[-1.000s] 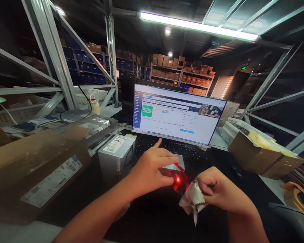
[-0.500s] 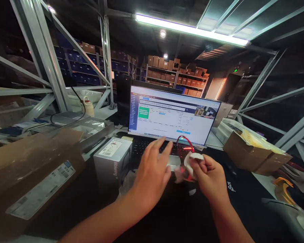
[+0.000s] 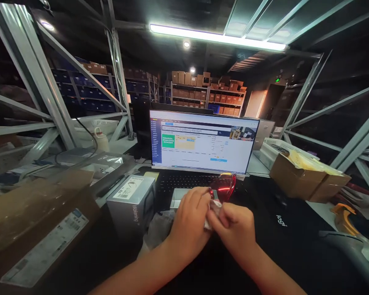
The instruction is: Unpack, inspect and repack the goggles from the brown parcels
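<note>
My left hand (image 3: 190,217) and my right hand (image 3: 235,223) meet in front of the monitor, fingers closed. Between them is a crumpled white scrap (image 3: 215,206), pinched by both; much of it is hidden by the fingers. Just beyond sticks out a glossy red curved loop (image 3: 232,188), its lower part hidden behind my hands, so I cannot tell its kind. A shallow light-grey tray or box (image 3: 176,198) lies behind my left hand. By my left wrist is a crumpled grey translucent bag (image 3: 159,227).
A grey printed product box (image 3: 132,196) stands left, beside a large labelled carton (image 3: 46,229). The monitor (image 3: 199,157) and keyboard (image 3: 168,184) are ahead. At right are an open carton (image 3: 291,176), a mouse (image 3: 280,199) and a yellow-grey device (image 3: 345,221).
My left hand has moved from open above the keyboard to meet my right hand at the white scrap. My right hand has shifted left, and the view has turned slightly.
</note>
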`<control>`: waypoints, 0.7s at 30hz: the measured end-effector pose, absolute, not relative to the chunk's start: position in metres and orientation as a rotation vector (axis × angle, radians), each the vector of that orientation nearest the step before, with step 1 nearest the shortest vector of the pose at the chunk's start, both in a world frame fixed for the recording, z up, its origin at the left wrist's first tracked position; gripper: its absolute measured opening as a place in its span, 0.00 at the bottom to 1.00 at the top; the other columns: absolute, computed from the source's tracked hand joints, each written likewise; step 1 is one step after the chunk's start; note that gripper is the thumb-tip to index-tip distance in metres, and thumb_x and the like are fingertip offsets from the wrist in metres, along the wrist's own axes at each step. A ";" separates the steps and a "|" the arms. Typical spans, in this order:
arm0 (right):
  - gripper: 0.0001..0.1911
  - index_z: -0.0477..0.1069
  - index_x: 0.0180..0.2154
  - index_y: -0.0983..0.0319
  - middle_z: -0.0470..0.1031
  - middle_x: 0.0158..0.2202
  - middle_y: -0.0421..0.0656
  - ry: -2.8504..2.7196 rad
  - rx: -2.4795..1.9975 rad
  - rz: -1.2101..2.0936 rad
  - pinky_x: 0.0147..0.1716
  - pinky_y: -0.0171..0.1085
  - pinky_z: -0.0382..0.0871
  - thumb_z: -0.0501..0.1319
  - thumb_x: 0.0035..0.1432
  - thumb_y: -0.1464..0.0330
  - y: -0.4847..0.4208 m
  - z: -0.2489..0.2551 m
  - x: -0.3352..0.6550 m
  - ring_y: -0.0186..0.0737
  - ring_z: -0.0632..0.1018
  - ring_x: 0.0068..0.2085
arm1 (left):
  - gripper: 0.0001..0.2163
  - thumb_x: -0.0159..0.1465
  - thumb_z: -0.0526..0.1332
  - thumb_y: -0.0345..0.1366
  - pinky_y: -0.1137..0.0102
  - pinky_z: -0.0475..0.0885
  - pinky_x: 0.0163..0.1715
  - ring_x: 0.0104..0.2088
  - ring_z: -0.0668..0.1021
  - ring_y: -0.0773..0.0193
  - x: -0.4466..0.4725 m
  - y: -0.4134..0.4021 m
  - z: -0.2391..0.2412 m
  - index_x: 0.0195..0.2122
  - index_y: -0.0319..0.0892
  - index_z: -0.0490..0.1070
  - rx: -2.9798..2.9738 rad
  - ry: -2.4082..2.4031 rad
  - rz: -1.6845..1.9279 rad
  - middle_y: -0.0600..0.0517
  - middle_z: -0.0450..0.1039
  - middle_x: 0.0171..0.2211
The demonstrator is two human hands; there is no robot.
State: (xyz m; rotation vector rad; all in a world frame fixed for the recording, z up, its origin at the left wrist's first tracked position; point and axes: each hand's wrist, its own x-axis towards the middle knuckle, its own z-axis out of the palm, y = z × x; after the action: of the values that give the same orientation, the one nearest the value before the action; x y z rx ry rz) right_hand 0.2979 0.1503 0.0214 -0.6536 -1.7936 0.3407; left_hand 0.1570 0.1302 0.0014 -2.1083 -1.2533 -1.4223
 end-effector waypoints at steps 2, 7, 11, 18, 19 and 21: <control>0.27 0.49 0.16 0.62 0.54 0.15 0.33 -1.736 -0.740 0.520 0.19 0.28 0.49 0.67 0.53 0.69 0.153 0.028 0.307 0.26 0.55 0.19 | 0.14 0.59 0.62 0.26 0.60 0.74 0.49 0.49 0.74 0.54 0.157 0.131 0.007 0.46 0.42 0.68 -2.252 -1.207 -1.525 0.44 0.72 0.48; 0.36 0.46 0.20 0.58 0.55 0.16 0.32 -1.274 -0.767 1.226 0.16 0.28 0.52 0.77 0.38 0.60 0.179 0.049 0.335 0.26 0.57 0.18 | 0.13 0.57 0.62 0.23 0.62 0.70 0.57 0.56 0.72 0.55 0.161 0.128 0.014 0.42 0.43 0.71 -2.441 -1.108 -1.536 0.45 0.70 0.56; 0.39 0.45 0.20 0.59 0.56 0.16 0.31 -1.079 -0.746 1.383 0.15 0.28 0.53 0.80 0.32 0.60 0.198 0.052 0.339 0.26 0.59 0.17 | 0.16 0.56 0.61 0.20 0.63 0.70 0.58 0.59 0.72 0.54 0.164 0.130 0.009 0.44 0.42 0.72 -2.528 -1.113 -1.573 0.44 0.69 0.59; 0.30 0.48 0.20 0.59 0.54 0.17 0.32 -1.278 -0.786 0.939 0.17 0.29 0.51 0.70 0.50 0.59 0.175 0.028 0.308 0.27 0.57 0.19 | 0.13 0.55 0.58 0.21 0.69 0.75 0.41 0.42 0.79 0.59 0.162 0.137 0.008 0.37 0.44 0.72 -2.461 -1.278 -1.761 0.50 0.77 0.40; 0.28 0.49 0.19 0.59 0.54 0.17 0.33 -1.376 -0.795 0.814 0.18 0.29 0.50 0.69 0.52 0.62 0.167 0.024 0.301 0.27 0.56 0.20 | 0.12 0.56 0.59 0.22 0.70 0.75 0.37 0.39 0.79 0.61 0.161 0.137 0.009 0.37 0.44 0.73 -2.432 -1.337 -1.797 0.51 0.77 0.38; 0.25 0.51 0.17 0.61 0.54 0.16 0.33 -1.577 -0.764 0.566 0.21 0.31 0.48 0.66 0.54 0.67 0.153 0.014 0.287 0.28 0.56 0.20 | 0.10 0.59 0.60 0.26 0.71 0.74 0.36 0.38 0.78 0.61 0.158 0.137 0.012 0.40 0.44 0.74 -2.371 -1.427 -1.855 0.51 0.76 0.38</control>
State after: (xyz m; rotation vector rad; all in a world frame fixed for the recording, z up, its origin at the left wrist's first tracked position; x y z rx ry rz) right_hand 0.2871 0.1532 0.0143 -0.7639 -1.5766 0.5657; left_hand 0.1576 0.1369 0.0122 -2.3713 -1.4275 -1.8551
